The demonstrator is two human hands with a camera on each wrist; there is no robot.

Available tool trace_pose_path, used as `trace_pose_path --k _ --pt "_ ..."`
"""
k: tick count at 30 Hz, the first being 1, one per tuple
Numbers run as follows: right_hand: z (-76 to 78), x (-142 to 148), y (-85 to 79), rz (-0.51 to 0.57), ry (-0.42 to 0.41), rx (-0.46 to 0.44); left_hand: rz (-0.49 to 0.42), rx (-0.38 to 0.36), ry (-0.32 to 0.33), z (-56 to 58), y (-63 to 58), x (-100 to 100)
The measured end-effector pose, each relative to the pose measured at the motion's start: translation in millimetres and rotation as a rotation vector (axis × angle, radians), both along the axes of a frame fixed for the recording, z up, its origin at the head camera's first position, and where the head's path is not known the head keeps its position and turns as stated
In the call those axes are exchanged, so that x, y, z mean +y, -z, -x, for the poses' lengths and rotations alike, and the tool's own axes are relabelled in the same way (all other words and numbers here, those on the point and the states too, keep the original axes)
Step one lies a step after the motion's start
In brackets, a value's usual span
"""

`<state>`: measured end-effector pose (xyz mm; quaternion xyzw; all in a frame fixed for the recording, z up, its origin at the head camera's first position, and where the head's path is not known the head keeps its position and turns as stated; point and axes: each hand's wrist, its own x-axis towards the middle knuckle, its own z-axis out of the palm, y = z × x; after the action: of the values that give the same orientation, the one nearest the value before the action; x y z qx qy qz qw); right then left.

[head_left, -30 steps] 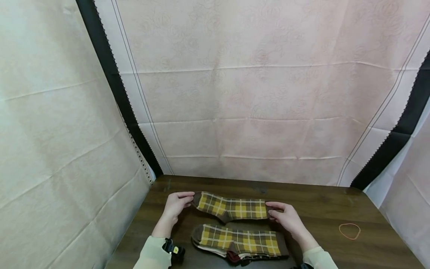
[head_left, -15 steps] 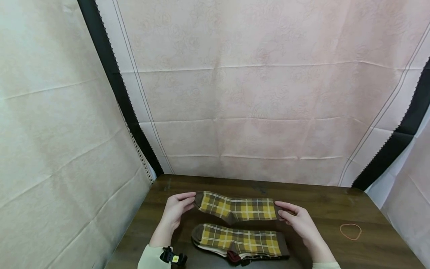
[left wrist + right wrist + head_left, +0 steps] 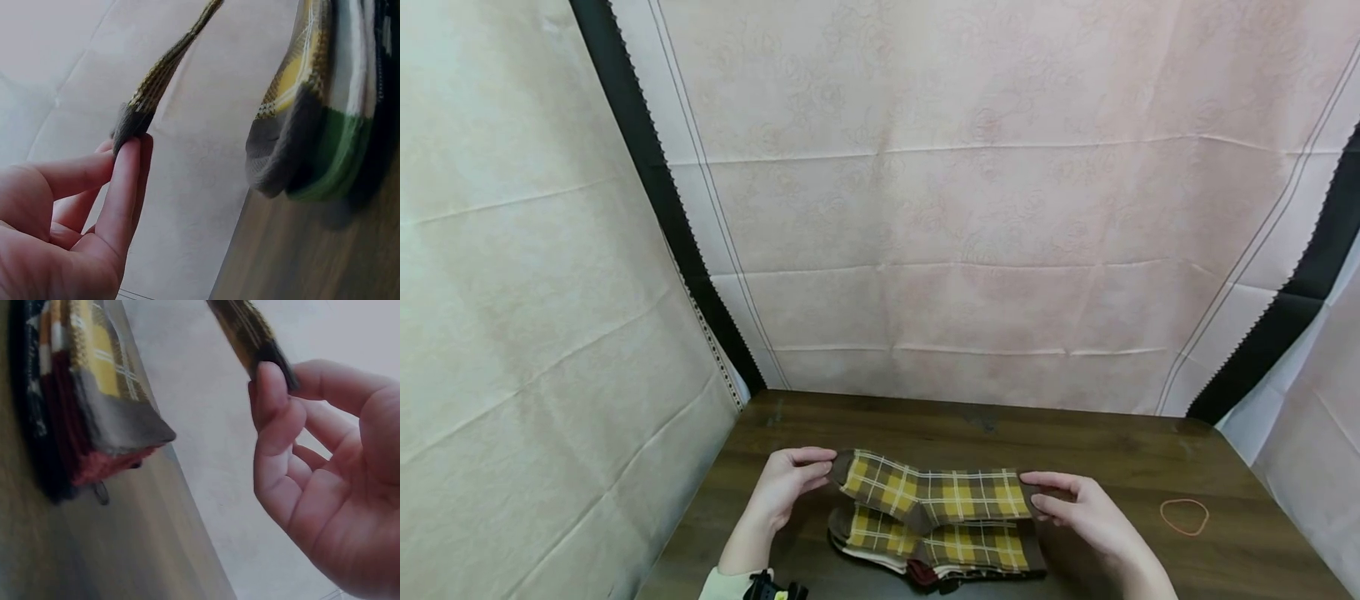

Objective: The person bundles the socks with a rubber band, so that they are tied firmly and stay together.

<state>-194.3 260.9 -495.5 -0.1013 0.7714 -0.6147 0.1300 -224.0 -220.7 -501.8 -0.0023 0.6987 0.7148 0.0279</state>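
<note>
A yellow and brown plaid sock (image 3: 962,496) is stretched between both hands, above a stack of socks (image 3: 977,546). My left hand (image 3: 781,487) pinches its dark toe (image 3: 131,125) between thumb and fingers. At the other end, my right hand (image 3: 1086,508) pinches the brown cuff (image 3: 272,359). The stack has a matching plaid sock on top, with white, green, dark red and black layers below, as the wrist views show. In both wrist views the held sock is apart from the stack. In the head view it hides the stack's upper part.
The socks lie on a dark brown wooden table (image 3: 1150,467). A thin orange rubber band (image 3: 1184,517) lies at its right. Pale cloth (image 3: 970,250) hangs behind the table and at both sides.
Both hands have carried the held sock toward the near side, so it now overlaps the stack in the head view. Earlier it also shifted slightly right. The stack has stayed put.
</note>
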Motion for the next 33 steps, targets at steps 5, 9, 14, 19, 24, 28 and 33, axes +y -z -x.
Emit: trace_pose_path --k 5,9,14,19,24,28,33 --pt "-2.5 7 1.0 0.028 -0.109 -0.009 0.045 -0.001 0.060 -6.7 -1.8 -2" --pt "-4.6 14 3.0 0.009 -0.160 -0.004 0.068 0.010 0.112 -7.5 -3.1 -3" --pt "-6.3 17 4.4 -0.013 -0.195 0.001 0.088 0.009 0.159 -8.8 -5.7 -4" --pt "-6.1 20 6.1 -0.017 -0.227 0.021 0.104 0.006 0.203 -10.9 -6.3 -4" --pt "-5.7 21 8.5 -0.022 -0.239 0.035 0.123 -0.004 0.248 -13.1 -4.2 -3" --pt "-5.8 21 10.3 -0.053 -0.204 0.042 0.150 -0.005 0.261 -13.1 -1.6 -2" --pt "-6.1 19 11.3 -0.101 -0.177 -0.003 0.177 -0.018 0.263 -12.9 0.0 -3"
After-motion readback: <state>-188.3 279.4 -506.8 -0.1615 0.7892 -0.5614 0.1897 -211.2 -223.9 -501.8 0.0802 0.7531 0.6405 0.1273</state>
